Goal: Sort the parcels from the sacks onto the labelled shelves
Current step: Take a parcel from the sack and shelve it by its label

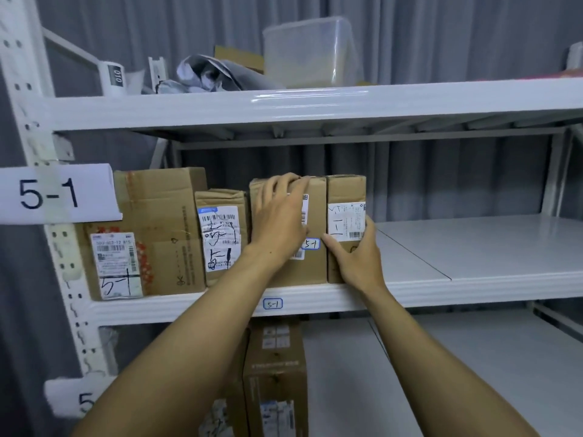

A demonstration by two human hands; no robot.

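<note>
The rightmost parcel (345, 190) stands upright on the 5-1 shelf (410, 293), just right of the frame's centre, its label with a handwritten mark facing out. The right hand (356, 257) holds its lower half from about 5 o'clock: the thumb lies across the front face and the fingers wrap the right side, a partly closed grip on the carton. At its 9 o'clock, touching it, is a taller parcel (315, 269) with a small blue "5-1" sticker. The left hand (277, 222) lies spread on this one's front, fingers nearly straight and reaching the top edge, pressing rather than clasping.

Farther toward 9 o'clock stand a narrow parcel (220, 234) and a large carton (151, 228), both marked "5-1" by hand. A paper sign (53, 193) on the upright and a small tag (273, 304) on the shelf's rim carry the same number.

By my reading, four parcels are already placed and the hands are squaring up the last two. The shelf is bare toward 3 o'clock. No sack shows, so what remains cannot be told.

At 6 o'clock another box (274, 373) sits on the lower level. At 12 o'clock, on the top shelf (189, 111), are a clear tub (309, 52) and a crumpled grey bag (214, 74).
</note>
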